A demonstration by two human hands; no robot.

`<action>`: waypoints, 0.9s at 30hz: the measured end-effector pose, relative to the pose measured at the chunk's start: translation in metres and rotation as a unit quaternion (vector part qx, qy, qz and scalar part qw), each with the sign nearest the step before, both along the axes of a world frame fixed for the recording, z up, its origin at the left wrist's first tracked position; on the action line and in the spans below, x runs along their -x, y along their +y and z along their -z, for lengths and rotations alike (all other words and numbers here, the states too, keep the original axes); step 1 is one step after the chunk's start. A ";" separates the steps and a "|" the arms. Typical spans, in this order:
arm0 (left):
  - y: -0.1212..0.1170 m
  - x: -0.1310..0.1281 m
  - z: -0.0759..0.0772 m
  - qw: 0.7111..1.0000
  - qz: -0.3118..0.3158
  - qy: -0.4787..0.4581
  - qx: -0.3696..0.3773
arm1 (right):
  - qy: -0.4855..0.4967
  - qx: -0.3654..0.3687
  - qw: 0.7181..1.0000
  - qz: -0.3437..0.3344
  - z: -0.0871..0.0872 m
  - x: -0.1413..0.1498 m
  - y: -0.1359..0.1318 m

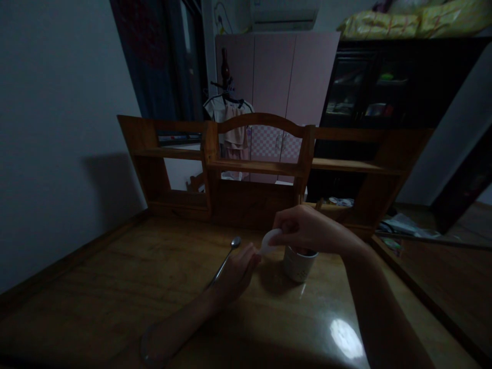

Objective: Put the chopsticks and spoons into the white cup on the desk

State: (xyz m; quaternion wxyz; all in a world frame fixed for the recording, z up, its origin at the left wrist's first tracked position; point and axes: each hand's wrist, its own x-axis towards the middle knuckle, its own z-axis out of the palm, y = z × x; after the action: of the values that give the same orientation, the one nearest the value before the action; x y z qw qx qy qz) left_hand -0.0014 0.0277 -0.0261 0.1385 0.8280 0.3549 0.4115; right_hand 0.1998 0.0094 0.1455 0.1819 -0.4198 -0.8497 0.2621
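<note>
My right hand [303,228] is closed on a small white packet [268,240], held just above and left of a white cup [298,262] with something dark inside. My left hand [238,271] rests on the wooden desk [126,287] with its fingers pinched together, the tips touching the lower end of the white packet. A metal spoon [226,256] lies on the desk right behind the left hand, its bowl pointing away from me.
A wooden shelf unit [253,164] stands along the desk's back edge, small items on its lower right shelf. Behind it are hanging clothes, a pink wardrobe and a dark glass cabinet. A wall runs along the left. Papers lie on the floor at right.
</note>
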 end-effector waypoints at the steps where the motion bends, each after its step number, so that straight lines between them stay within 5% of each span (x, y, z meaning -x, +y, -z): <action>1: 0.000 0.000 0.000 1.000 -0.001 0.000 -0.003 | 0.000 -0.009 1.000 0.006 0.000 0.000 0.001; 27: -0.005 -0.001 -0.004 1.000 -0.010 0.011 0.009 | -0.007 -0.075 0.997 0.013 -0.001 -0.003 0.003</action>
State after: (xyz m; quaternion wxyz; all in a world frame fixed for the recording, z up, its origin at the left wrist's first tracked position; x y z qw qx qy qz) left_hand -0.0001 0.0231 -0.0223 0.1380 0.8276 0.3681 0.4007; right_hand 0.2024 0.0125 0.1467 0.2108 -0.4181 -0.8624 0.1925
